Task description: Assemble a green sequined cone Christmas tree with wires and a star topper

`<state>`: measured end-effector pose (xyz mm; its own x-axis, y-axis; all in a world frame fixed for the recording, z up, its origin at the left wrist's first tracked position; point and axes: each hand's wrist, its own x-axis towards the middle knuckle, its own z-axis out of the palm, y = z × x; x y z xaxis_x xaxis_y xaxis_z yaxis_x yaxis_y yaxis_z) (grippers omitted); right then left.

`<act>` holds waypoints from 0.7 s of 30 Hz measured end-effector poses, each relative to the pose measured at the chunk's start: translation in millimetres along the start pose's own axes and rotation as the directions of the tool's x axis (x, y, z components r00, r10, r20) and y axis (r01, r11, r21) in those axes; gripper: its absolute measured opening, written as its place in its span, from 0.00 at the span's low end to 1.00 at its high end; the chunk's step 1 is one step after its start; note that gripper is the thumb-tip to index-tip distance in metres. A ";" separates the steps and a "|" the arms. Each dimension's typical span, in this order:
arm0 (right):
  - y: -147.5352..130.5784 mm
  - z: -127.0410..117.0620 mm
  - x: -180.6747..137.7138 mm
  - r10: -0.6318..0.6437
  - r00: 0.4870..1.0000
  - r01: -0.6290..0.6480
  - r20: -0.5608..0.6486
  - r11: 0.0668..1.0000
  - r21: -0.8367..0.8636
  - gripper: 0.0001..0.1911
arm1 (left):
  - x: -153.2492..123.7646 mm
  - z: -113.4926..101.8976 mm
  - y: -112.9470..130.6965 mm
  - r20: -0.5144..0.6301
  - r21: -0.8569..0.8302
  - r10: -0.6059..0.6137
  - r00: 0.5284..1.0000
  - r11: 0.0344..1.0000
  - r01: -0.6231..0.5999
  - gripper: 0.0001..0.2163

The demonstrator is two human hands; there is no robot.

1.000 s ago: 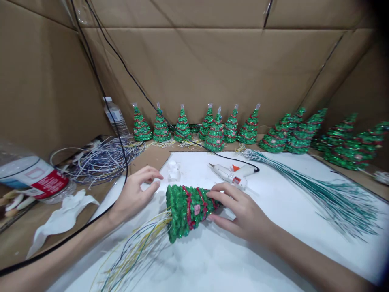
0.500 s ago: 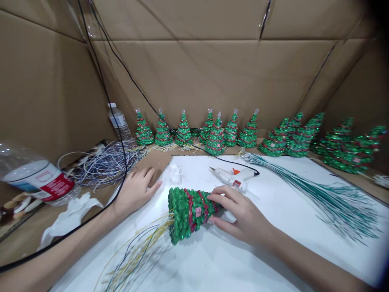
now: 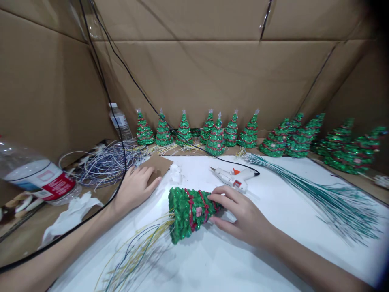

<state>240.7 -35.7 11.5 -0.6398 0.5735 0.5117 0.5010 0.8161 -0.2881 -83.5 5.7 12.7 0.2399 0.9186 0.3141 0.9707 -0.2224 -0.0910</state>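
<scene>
Head view: a green tree (image 3: 190,213) with red bands lies on its side on the white table (image 3: 243,259), just nearer than the glue gun (image 3: 234,178), its tip pointing right. The right hand (image 3: 243,215), also just nearer than the glue gun, is closed on the tree's narrow tip, fingers on top and thumb beneath. The left hand (image 3: 133,190) lies flat and open, palm down, on a cardboard piece (image 3: 161,164) left of the glue gun, gripping nothing. Yellow and blue wires (image 3: 136,251) trail from the tree's base, nearer and left of the glue gun. A green wire bundle (image 3: 319,194) lies right of the glue gun. Behind the glue gun, 7 upright trees (image 3: 184,134) line the cardboard wall.
</scene>
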 end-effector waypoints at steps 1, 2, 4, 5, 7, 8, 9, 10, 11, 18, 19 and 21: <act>0.0 0.0 -0.1 -0.001 1.000 0.001 -0.002 1.000 0.000 0.18 | -0.2 -1.7 1.2 -0.013 0.006 -0.002 1.000 1.000 0.002 0.19; 0.0 -0.1 -0.4 -0.002 1.000 0.002 -0.005 1.000 0.000 0.18 | -0.3 -3.1 2.3 -0.025 0.014 -0.010 1.000 1.000 0.010 0.19; 0.1 -0.1 -1.0 -0.002 1.000 0.002 -0.010 1.000 0.000 0.17 | -0.6 -5.7 4.1 -0.048 0.015 -0.023 0.999 1.000 0.024 0.19; 0.1 0.0 -1.3 -0.002 1.000 0.002 -0.012 1.000 0.000 0.17 | -1.0 -7.2 5.2 -0.059 0.001 -0.023 0.998 1.000 0.023 0.19; 0.3 0.4 -1.5 -0.004 1.000 0.004 -0.014 1.000 0.000 0.18 | -3.0 -11.7 9.5 -0.084 -0.083 -0.002 0.996 0.997 -0.005 0.17; 0.5 0.6 -1.4 -0.005 1.000 0.005 -0.013 1.000 0.000 0.18 | -4.9 -14.9 13.0 -0.094 -0.152 0.016 0.995 0.988 -0.030 0.16; 0.7 0.9 -1.2 -0.005 1.000 0.005 -0.011 1.000 0.000 0.18 | -7.6 -18.9 17.6 -0.099 -0.240 0.033 0.995 0.969 -0.056 0.15; 0.8 1.2 -1.0 -0.005 1.000 0.005 -0.009 1.000 0.000 0.18 | -11.1 -23.3 23.1 -0.097 -0.341 0.044 0.994 0.937 -0.075 0.15; 0.9 1.4 -0.8 -0.006 1.000 0.006 -0.009 1.000 -0.001 0.18 | -15.2 -27.9 29.2 -0.095 -0.446 0.051 0.994 0.891 -0.089 0.15; 0.6 1.4 -1.6 -0.012 1.000 0.012 -0.013 1.000 -0.007 0.18 | -41.2 -43.4 58.7 -0.096 -0.769 0.191 0.977 0.609 -0.195 0.22; 0.5 1.3 -1.9 -0.014 1.000 0.014 -0.016 1.000 -0.008 0.18 | -42.5 -43.0 58.8 -0.088 -0.777 0.198 0.976 0.599 -0.192 0.23; 0.4 1.2 -2.4 -0.015 1.000 0.014 -0.018 1.000 -0.014 0.18 | -43.9 -41.6 57.2 -0.097 -0.783 0.217 0.971 0.586 -0.209 0.23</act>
<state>241.7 -36.7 9.3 -0.6366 0.5600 0.5302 0.4997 0.8232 -0.2695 -37.9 -61.0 33.0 0.4446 0.8123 0.3775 0.5293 -0.5782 0.6209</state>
